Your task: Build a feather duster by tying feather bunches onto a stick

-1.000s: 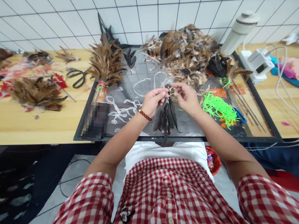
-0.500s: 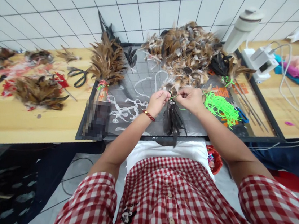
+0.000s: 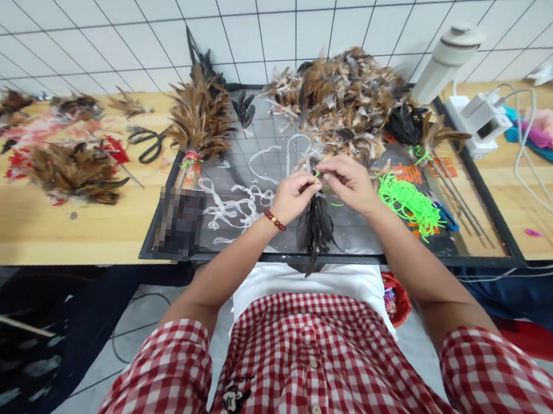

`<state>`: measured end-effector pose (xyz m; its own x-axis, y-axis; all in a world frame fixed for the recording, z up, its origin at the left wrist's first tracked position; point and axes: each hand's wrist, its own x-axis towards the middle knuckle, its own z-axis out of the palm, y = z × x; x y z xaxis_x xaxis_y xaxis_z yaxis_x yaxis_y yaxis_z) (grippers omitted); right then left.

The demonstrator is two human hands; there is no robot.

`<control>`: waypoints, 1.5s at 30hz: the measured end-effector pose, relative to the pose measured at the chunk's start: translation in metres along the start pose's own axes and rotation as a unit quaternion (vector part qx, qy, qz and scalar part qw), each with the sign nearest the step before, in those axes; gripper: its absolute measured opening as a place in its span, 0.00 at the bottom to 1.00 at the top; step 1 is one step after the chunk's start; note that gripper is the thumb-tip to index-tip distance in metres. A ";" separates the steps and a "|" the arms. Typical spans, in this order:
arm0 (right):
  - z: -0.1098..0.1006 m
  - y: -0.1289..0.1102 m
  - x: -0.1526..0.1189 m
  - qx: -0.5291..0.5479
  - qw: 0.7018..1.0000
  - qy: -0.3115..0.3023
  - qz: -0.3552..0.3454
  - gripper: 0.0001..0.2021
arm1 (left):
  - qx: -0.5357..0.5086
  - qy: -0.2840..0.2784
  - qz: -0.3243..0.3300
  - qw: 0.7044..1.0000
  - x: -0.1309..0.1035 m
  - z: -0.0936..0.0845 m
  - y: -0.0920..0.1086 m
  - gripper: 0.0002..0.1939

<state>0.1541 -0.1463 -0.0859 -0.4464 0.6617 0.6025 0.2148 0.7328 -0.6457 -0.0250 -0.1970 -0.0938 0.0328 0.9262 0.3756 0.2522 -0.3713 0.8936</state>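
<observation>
A bunch of black feathers [image 3: 316, 227] hangs tips-down over the front part of the dark tray. My left hand [image 3: 296, 197] is closed around the bunch's upper end in a pinch. My right hand [image 3: 348, 183] has its thumb and fingers pinched at the same spot, against the left fingertips, on a bit of green string [image 3: 317, 174]. Most of that string is hidden by the fingers. Just right of my right hand lies a heap of bright green strings [image 3: 410, 205]. White strips [image 3: 234, 203] lie loose left of my left hand.
Behind the hands rises a large pile of brown feathers [image 3: 353, 99]. A feather duster [image 3: 202, 114] stands at left, near black scissors [image 3: 147, 144]. A pale bottle [image 3: 445, 66], thin rods [image 3: 466, 200] and a plugged charger [image 3: 483, 118] with cable are at right.
My right hand has moved in against my left fingertips; the stretch of green string between them no longer shows. The black feathers have shifted slightly. A stick at lower left has come further into view.
</observation>
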 end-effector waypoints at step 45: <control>0.022 0.024 0.002 -0.023 0.999 -0.039 0.008 0.11 | -0.004 0.100 -0.030 0.995 0.000 0.009 -0.015 0.09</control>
<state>0.1390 -0.1305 -0.1105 -0.5082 0.6606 0.5526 0.2609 0.7295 -0.6322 -0.0203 -0.1904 -0.1095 -0.1748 0.9156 0.3622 0.2395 -0.3173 0.9176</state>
